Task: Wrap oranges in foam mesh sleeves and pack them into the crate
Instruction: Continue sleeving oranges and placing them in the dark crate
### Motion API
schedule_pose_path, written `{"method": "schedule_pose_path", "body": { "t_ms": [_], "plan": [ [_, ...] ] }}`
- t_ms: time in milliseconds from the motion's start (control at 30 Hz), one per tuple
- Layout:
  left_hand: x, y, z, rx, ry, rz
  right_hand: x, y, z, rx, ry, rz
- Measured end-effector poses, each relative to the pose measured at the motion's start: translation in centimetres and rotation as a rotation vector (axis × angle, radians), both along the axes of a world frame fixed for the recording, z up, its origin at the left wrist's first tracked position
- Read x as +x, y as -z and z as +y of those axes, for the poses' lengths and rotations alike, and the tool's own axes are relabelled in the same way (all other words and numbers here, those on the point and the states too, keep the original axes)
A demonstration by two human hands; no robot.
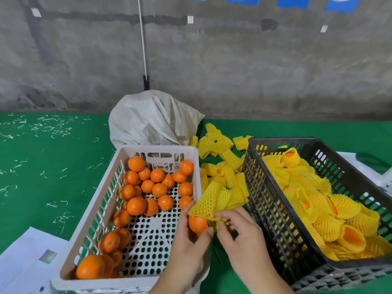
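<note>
Your left hand (pixel 188 236) grips a smooth round orange (pixel 197 224) between the white crate (pixel 70 247) and the black lattice crate (pixel 275 209). Your right hand (pixel 239 232) pinches the stretchy yellow foam mesh sleeve (pixel 216 200) draped over its top. Wrapped oranges (pixel 331 211) fill the black crate.
</note>
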State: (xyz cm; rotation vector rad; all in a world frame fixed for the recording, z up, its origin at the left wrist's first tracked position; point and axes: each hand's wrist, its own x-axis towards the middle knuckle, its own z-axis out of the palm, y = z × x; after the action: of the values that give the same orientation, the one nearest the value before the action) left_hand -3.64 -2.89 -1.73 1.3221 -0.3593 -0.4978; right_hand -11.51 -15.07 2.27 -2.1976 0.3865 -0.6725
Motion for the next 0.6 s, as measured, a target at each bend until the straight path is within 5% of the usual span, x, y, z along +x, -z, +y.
{"method": "schedule_pose_path", "body": {
  "t_ms": [400, 600],
  "plan": [
    [0.3, 0.7, -0.6, -0.046, -0.191, 0.136, 0.6, 1.3, 1.6, -0.028, -0.032, -0.007],
    [0.2, 0.4, 0.0, -0.091, 0.044, 0.096, 0.6, 1.0, 1.6, -0.042, -0.004, -0.092]
  ]
}}
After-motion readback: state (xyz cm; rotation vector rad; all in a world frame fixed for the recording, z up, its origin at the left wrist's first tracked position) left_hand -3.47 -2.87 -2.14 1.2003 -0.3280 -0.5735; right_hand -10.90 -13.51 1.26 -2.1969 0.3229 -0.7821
